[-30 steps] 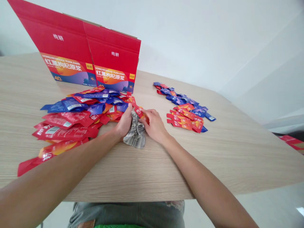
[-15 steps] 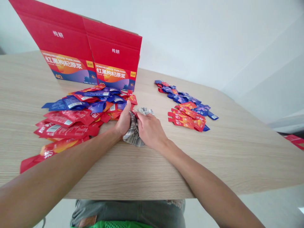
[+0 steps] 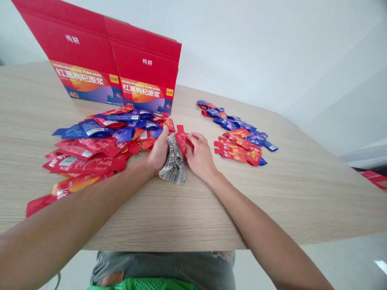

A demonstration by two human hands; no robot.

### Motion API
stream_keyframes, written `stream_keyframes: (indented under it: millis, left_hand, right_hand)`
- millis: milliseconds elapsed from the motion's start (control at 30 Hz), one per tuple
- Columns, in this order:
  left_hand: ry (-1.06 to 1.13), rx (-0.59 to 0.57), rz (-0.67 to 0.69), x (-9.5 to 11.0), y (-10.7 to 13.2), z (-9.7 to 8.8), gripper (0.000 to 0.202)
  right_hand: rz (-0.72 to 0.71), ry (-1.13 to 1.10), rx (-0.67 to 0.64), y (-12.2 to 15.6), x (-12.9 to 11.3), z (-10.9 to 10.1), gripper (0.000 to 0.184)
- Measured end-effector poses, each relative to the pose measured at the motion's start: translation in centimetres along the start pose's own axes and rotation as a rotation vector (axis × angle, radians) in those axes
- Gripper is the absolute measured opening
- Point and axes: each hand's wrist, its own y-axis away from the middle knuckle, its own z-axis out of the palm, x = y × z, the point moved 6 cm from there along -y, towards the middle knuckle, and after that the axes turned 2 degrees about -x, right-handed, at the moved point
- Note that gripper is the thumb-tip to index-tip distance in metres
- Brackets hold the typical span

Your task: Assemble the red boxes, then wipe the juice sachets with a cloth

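My left hand [image 3: 159, 152] is closed round a grey striped cloth [image 3: 173, 165], its thumb pointing up and away. My right hand [image 3: 200, 155] grips a red sachet [image 3: 182, 141] by its right side, back print facing up, and the sachet lies against the cloth. Left of my hands is a loose heap of red sachets [image 3: 87, 163] and blue sachets [image 3: 90, 129], overlapping at odd angles. Over to the right, red-orange sachets [image 3: 237, 150] lie overlapped in a group, beside a long row of blue sachets [image 3: 234, 122].
Two red printed cartons [image 3: 90, 48] with raised flaps stand side by side behind the heap. The pale wooden table [image 3: 169, 225] ends just in front of my lap. A white wall [image 3: 242, 52] rises behind it. Something red [image 3: 375, 177] shows past the right edge.
My right hand has moved slightly right and drawn the red sachet out from the cloth, so more of it shows. My left hand keeps the cloth in nearly the same place.
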Motion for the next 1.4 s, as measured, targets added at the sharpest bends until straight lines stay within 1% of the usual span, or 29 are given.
stream_keyframes:
  millis: [100, 167, 300, 400, 467, 500, 567, 633, 700, 800, 833, 867, 900, 933, 1000, 1067, 1133, 1200, 1267, 1400]
  left_hand:
    - [0.019, 0.01, 0.028, 0.0, -0.3, -0.4, 0.078]
    - [0.026, 0.013, 0.053, 0.1, -0.4, -0.5, 0.076]
    - [0.029, 0.031, 0.064, 0.2, -0.5, -0.5, 0.075]
    - [0.031, 0.058, 0.073, 0.3, -0.4, -0.6, 0.072]
    - [0.03, 0.062, 0.077, 0.3, -0.4, -0.8, 0.072]
    - [0.026, 0.056, 0.08, 0.3, -0.4, -0.9, 0.073]
    - [0.015, 0.037, 0.078, 0.3, -0.5, -1.1, 0.077]
    - [-0.001, 0.019, 0.06, 0.3, -0.5, -1.1, 0.082]
    - [-0.02, 0.0, 0.047, 0.3, -0.6, -1.0, 0.085]
    - [-0.045, -0.069, 0.07, 0.4, -0.7, -0.5, 0.086]
    - [-0.049, -0.102, 0.072, 0.4, -0.7, -0.3, 0.085]
    - [-0.052, -0.133, 0.068, 0.4, -0.7, -0.1, 0.086]
    - [-0.054, -0.157, 0.058, 0.3, -0.6, 0.1, 0.086]
    - [-0.055, -0.172, 0.045, 0.2, -0.6, 0.3, 0.086]
    - [-0.059, -0.17, 0.035, 0.2, -0.5, 0.5, 0.088]
    - [-0.067, -0.148, 0.056, 0.4, -0.4, 0.4, 0.087]
    - [-0.075, -0.125, 0.087, 0.6, -0.5, 0.3, 0.082]
    - [-0.076, -0.1, 0.103, 0.7, -0.5, 0.1, 0.076]
    - [-0.059, -0.068, 0.099, 0.7, -0.6, -0.2, 0.074]
    - [0.005, -0.017, 0.093, 0.6, -0.4, -0.1, 0.076]
  right_hand:
    - [-0.137, 0.08, -0.131, 0.5, -1.7, 1.1, 0.037]
    - [-0.165, 0.11, -0.193, 0.8, -2.6, 1.5, 0.037]
    - [-0.122, 0.125, -0.229, 1.3, -3.6, 1.5, 0.041]
    - [-0.091, 0.074, -0.232, 1.8, -4.5, 1.4, 0.057]
    - [-0.065, 0.03, -0.249, 2.1, -5.1, 1.3, 0.064]
    - [-0.044, 0.001, -0.253, 2.3, -5.2, 1.2, 0.063]
    - [0.001, -0.08, -0.23, 2.3, -5.3, 0.7, 0.057]
    - [0.042, -0.219, -0.175, 2.0, -4.8, 0.0, 0.048]
    - [0.107, -0.432, -0.134, 1.6, -3.5, -0.3, 0.042]
    - [0.228, -0.777, -0.084, 0.7, -0.8, 0.1, 0.042]
    - [0.254, -0.842, -0.051, 0.4, 0.1, 0.2, 0.043]
    - [0.266, -0.859, -0.009, 0.2, 0.9, 0.3, 0.042]
    - [0.26, -0.822, 0.035, 0.0, 1.5, 0.2, 0.041]
    - [0.238, -0.729, 0.076, -0.1, 1.8, 0.0, 0.04]
    - [0.147, -0.439, 0.11, -0.1, 1.6, -0.4, 0.042]
    - [0.039, -0.129, 0.078, 0.0, 0.4, -0.4, 0.043]
    - [-0.053, 0.08, -0.021, 0.3, -0.9, 0.2, 0.04]
    - [-0.13, 0.199, -0.129, 0.7, -2.1, 0.9, 0.042]
    - [-0.183, 0.272, -0.199, 1.0, -3.0, 1.5, 0.047]
    - [-0.194, 0.32, -0.245, 1.3, -4.0, 1.7, 0.049]
